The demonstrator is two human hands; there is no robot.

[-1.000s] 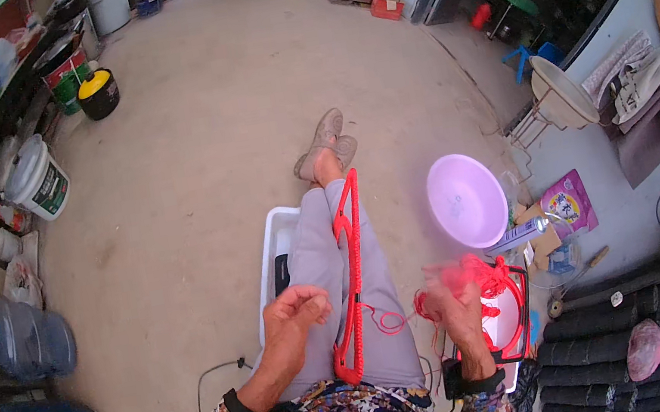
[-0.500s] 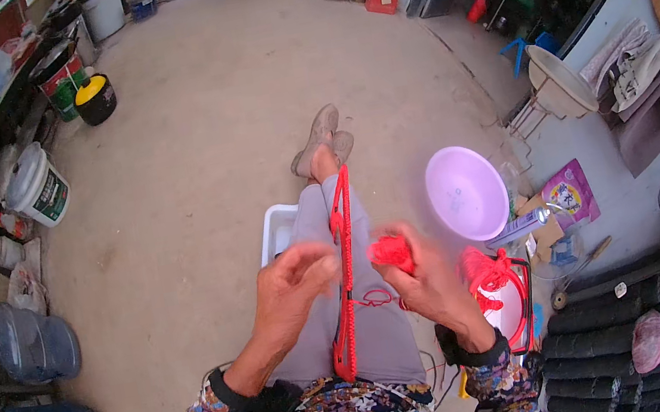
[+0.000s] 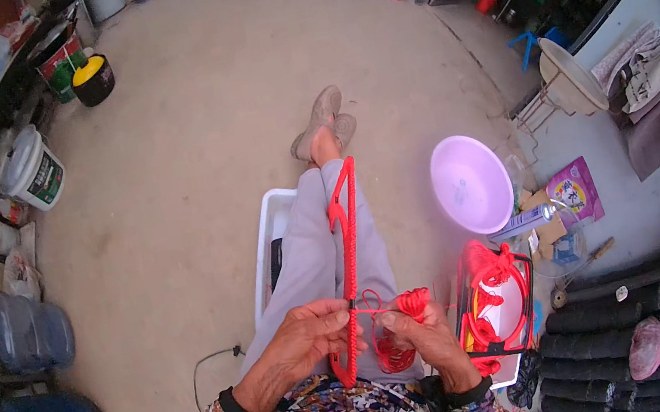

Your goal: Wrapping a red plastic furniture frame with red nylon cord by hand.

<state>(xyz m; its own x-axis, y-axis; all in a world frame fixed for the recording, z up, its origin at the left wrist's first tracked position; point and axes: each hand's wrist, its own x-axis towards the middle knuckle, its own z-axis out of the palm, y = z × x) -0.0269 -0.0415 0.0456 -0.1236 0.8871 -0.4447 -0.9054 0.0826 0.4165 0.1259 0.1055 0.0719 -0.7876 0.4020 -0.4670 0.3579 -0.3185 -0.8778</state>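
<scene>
A long, narrow red cord-wrapped frame [image 3: 349, 251] stretches over my lap, its curved far end near my shins. My left hand [image 3: 304, 338] is closed on its near part, thumb and fingertips pinching at the wrapped edge, other fingers behind it. To the right, my right hand [image 3: 429, 336] grips a small bundle of red cord [image 3: 414, 304]. A strand runs taut from that bundle to the frame by my left fingertips. Loose red cord [image 3: 394, 354] hangs in loops below, over my right thigh.
Beside my right knee stands a black-edged basket [image 3: 530, 303] with more red cord. Beyond it sit a purple basin [image 3: 472, 185] and a spray can [image 3: 525, 221]. A white tray [image 3: 259, 261] lies under my legs. Buckets and a water jug [image 3: 32, 330] line the left side.
My hands, apart and blurred before, have come down nearer my body. The left has taken hold of the frame, and the cord from the right hand's bundle is now drawn taut to it.
</scene>
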